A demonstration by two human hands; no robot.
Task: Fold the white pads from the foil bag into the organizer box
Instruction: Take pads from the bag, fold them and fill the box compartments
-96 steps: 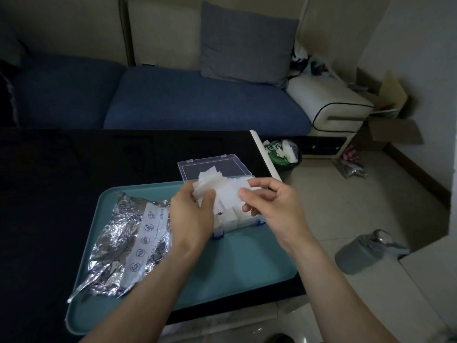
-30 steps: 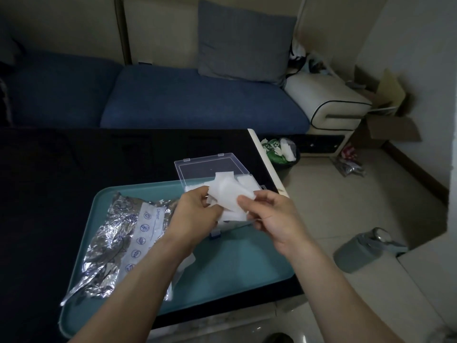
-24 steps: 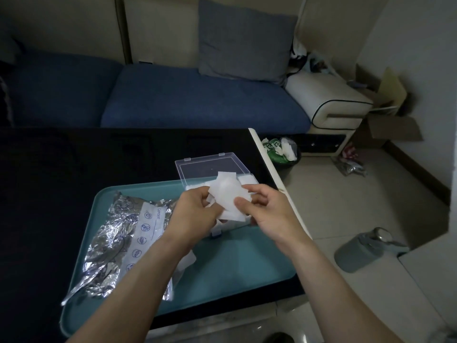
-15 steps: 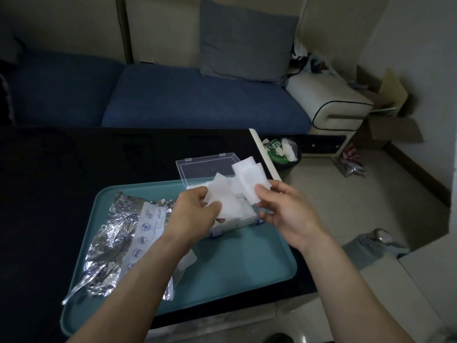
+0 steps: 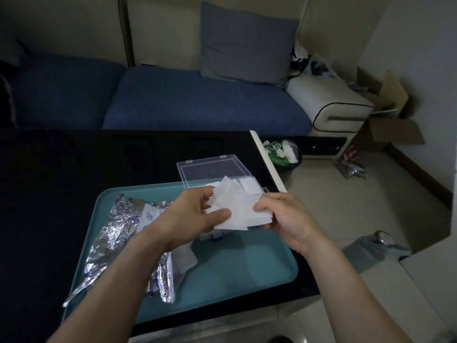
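Note:
Both hands hold a bunch of white pads (image 5: 237, 209) just above the clear organizer box (image 5: 215, 167), whose lid lies open toward the sofa. My left hand (image 5: 190, 216) pinches the pads at their left side, thumb on top. My right hand (image 5: 282, 214) grips their right edge with curled fingers. More white pads (image 5: 249, 184) lie in the box behind them. The crumpled foil bag (image 5: 118, 233) lies on the left half of the teal tray (image 5: 247, 263), and one loose pad (image 5: 184, 258) rests on the tray beside it, under my left forearm.
The tray sits on a black table (image 5: 74, 164) whose right edge runs past the box. Beyond it stands a blue sofa (image 5: 173, 100). A bin (image 5: 284, 152) with rubbish and a grey jug (image 5: 373, 246) stand on the tiled floor at the right.
Half a second ago my right hand held a pad apart, up and to the right. It has come back in, and both hands now hold the pads together over the box.

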